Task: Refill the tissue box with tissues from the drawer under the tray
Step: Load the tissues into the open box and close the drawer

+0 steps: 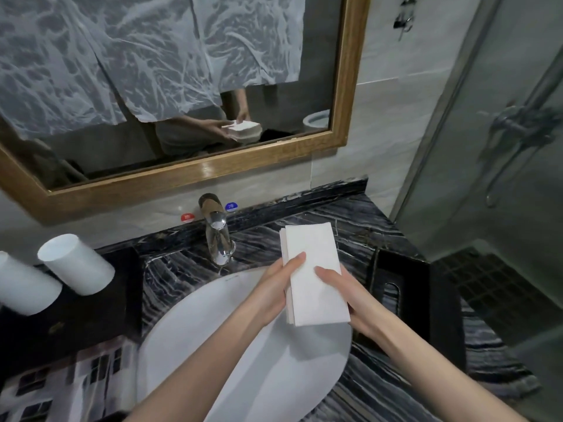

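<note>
A flat stack of white tissues (313,269) is held over the right side of the white sink (231,354). My left hand (278,284) grips its left edge with the thumb on top. My right hand (341,287) holds its right edge, thumb resting on the top sheet. To the right on the dark marble counter stands a black tissue box (426,303) with an oval slot showing on its near face. A black tray (76,312) sits at the left; the drawer under it is not visible.
Two white paper cups (74,264) lie tilted on the black tray. A chrome faucet (217,236) rises behind the sink. A wood-framed mirror (195,175) hangs above, partly covered with crumpled paper. A glass shower wall (487,147) closes the right side.
</note>
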Action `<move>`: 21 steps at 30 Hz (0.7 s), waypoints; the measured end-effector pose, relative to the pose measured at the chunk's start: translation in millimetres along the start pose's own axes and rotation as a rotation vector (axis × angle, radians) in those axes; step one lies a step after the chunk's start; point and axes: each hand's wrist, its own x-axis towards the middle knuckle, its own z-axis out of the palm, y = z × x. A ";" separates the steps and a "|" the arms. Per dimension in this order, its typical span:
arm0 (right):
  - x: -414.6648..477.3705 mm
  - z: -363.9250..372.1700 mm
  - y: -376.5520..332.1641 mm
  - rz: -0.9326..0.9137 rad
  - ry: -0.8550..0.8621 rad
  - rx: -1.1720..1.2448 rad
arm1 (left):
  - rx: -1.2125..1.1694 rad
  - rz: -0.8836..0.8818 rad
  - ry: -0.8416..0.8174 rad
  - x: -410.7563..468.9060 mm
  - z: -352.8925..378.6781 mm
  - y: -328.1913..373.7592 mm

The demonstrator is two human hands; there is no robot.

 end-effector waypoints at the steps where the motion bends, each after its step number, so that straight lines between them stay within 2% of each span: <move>1: -2.2 -0.2 -1.5 -0.015 0.011 -0.013 | 0.004 0.005 -0.003 2.0 3.0 -1.4; 8: -17.2 -13.7 -5.3 -0.075 0.114 -0.011 | 0.034 -0.044 -0.094 17.3 28.4 -12.0; 14: -29.9 -35.0 -6.8 -0.056 0.245 0.018 | 0.069 -0.120 -0.156 32.8 49.6 -19.5; 18: -38.7 -50.3 -6.1 -0.048 0.379 0.020 | 0.048 -0.179 -0.188 42.5 63.5 -27.6; 21: -45.7 -60.0 -3.7 -0.058 0.477 0.002 | 0.121 -0.182 -0.176 47.9 74.2 -35.8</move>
